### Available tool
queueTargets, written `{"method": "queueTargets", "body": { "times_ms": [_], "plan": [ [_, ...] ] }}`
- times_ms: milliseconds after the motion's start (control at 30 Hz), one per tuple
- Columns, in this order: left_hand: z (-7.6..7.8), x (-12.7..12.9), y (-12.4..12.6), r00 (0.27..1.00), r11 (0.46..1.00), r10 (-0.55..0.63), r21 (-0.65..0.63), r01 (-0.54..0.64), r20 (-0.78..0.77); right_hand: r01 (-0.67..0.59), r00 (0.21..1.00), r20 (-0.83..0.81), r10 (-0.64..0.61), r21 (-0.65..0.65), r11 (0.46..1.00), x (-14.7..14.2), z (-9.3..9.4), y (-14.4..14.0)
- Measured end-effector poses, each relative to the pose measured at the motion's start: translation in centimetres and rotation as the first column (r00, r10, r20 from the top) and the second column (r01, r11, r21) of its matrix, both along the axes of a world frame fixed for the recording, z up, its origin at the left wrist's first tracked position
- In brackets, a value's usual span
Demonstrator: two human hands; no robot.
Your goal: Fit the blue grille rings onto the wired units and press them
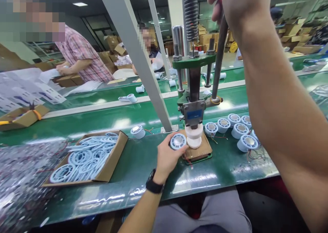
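Observation:
My left hand (167,157) holds a small pale-blue round part (178,141) at the left side of the press base. A white cylindrical fixture (194,136) sits on a brown board (202,151) under the ram of a green hand press (194,86). My right hand (237,3) is raised at the top of the view, gripping the press's grey lever (218,60) by its red-tipped end. Several matching blue round parts (237,128) with thin wires lie just right of the press.
A cardboard tray (109,164) of pale-blue rings sits left on the green bench. One loose blue part (137,131) lies behind it. A slanted grey frame bar (143,62) crosses the middle. Two people work beyond the conveyor (102,96), among boxes. Shiny bags (17,178) lie far left.

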State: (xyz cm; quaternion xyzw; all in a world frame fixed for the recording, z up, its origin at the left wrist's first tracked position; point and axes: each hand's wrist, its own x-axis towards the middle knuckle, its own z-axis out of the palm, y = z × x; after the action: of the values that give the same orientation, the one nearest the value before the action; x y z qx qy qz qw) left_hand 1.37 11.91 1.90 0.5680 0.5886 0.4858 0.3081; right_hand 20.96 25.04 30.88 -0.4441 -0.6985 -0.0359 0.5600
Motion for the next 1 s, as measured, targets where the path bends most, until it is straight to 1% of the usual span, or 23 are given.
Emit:
{"method": "queueTargets", "body": {
  "times_ms": [67, 133, 200, 300, 367, 433, 500, 567, 733, 833, 900, 967, 1000],
  "plan": [
    [0.5, 0.9, 1.9, 1.000, 0.999, -0.021, 0.032, 0.021, 0.018, -0.014, 1.000, 0.021, 0.014, 0.020, 1.000, 0.1, -0.3, -0.1],
    [0.6, 1.4, 2.8, 0.999, 0.998, -0.025, 0.057, 0.023, 0.037, -0.038, 0.999, 0.037, 0.035, 0.070, 0.997, 0.1, -0.5, -0.1],
    [0.5, 1.5, 2.8, 0.998, 0.997, -0.033, 0.071, 0.028, 0.060, -0.047, 0.997, 0.058, 0.041, 0.117, 0.992, 0.2, -0.5, 0.3],
    [0.0, 1.7, 2.3, 0.992, 0.995, -0.074, 0.074, 0.067, 0.099, 0.013, 0.997, 0.078, -0.022, 0.119, 0.993, 0.4, -0.3, 1.7],
    [-0.4, 2.5, 2.1, 0.985, 0.991, -0.120, 0.074, 0.111, 0.122, 0.056, 0.994, 0.087, -0.064, 0.091, 0.994, 0.7, 0.0, 2.9],
    [-0.7, 3.7, 2.4, 0.977, 0.985, -0.164, 0.076, 0.155, 0.137, 0.068, 0.992, 0.099, -0.075, 0.069, 0.995, 1.0, 0.3, 4.0],
    [-0.8, 4.8, 3.0, 0.968, 0.978, -0.202, 0.080, 0.192, 0.149, 0.079, 0.991, 0.103, -0.085, 0.063, 0.995, 1.3, 0.4, 4.7],
    [-0.9, 5.3, 3.4, 0.959, 0.971, -0.234, 0.087, 0.223, 0.157, 0.088, 0.991, 0.094, -0.095, 0.070, 0.994, 1.5, 0.3, 5.1],
    [-1.5, 4.7, 3.3, 0.953, 0.963, -0.266, 0.079, 0.257, 0.147, 0.099, 0.992, 0.064, -0.106, 0.113, 0.989, 1.1, -0.2, 5.5],
    [-2.1, 4.4, 2.9, 0.956, 0.963, -0.266, 0.068, 0.259, 0.127, 0.087, 0.992, 0.081, -0.097, 0.122, 0.989, 0.8, -0.1, 4.9],
    [-2.4, 4.4, 2.7, 0.957, 0.963, -0.266, 0.074, 0.259, 0.117, 0.073, 0.993, 0.080, -0.082, 0.112, 0.991, 1.4, -0.2, 3.4],
    [-2.7, 4.6, 2.5, 0.959, 0.964, -0.261, 0.083, 0.253, 0.107, 0.057, 0.993, 0.097, -0.067, 0.099, 0.993, 2.7, -1.3, 1.0],
    [-2.8, 4.6, 2.4, 0.962, 0.965, -0.254, 0.087, 0.246, 0.103, 0.067, 0.991, 0.111, -0.080, 0.117, 0.991, 3.6, -2.4, -0.5]
  ]
}}
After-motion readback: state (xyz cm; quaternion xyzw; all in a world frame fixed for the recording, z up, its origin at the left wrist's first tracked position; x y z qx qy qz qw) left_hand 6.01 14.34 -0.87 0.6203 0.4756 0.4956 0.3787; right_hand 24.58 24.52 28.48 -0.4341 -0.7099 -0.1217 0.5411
